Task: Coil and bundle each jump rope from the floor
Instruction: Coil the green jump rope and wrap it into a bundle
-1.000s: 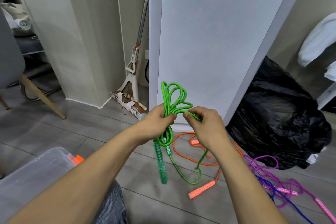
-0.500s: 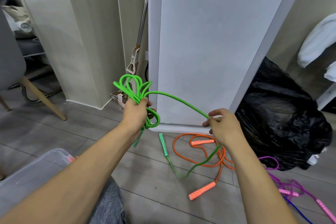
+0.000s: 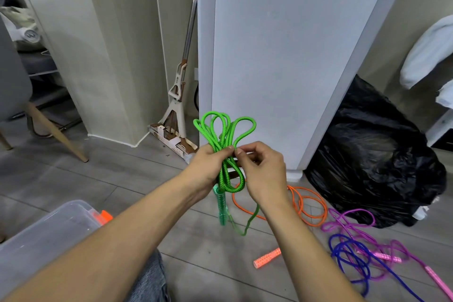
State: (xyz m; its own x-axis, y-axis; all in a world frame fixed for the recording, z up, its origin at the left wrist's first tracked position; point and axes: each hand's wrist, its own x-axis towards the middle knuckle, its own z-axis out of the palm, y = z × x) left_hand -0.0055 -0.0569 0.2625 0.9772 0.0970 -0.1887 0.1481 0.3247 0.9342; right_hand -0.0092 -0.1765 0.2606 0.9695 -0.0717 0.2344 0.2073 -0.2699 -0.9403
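My left hand (image 3: 208,167) grips the green jump rope (image 3: 224,133) at the waist of its coil, with several loops fanning out above the fist. A green handle (image 3: 221,206) hangs below that hand. My right hand (image 3: 263,171) is right beside it and pinches a strand of the same rope at the coil's waist; the loose tail droops under it toward the floor. On the floor lie an orange rope (image 3: 308,206) with its handle (image 3: 267,257), a pink rope (image 3: 353,220) and a dark blue rope (image 3: 353,260), tangled together at the right.
A clear plastic bin (image 3: 46,235) with an orange latch sits at lower left. A white glossy panel (image 3: 282,56) stands straight ahead, with a mop (image 3: 179,95) leaning to its left and a black rubbish bag (image 3: 372,162) to its right. A chair leg (image 3: 54,130) stands at far left.
Half a second ago my hands were apart with a green strand stretched between them. Now the right hand has come back to the left, laying that strand against the coil.
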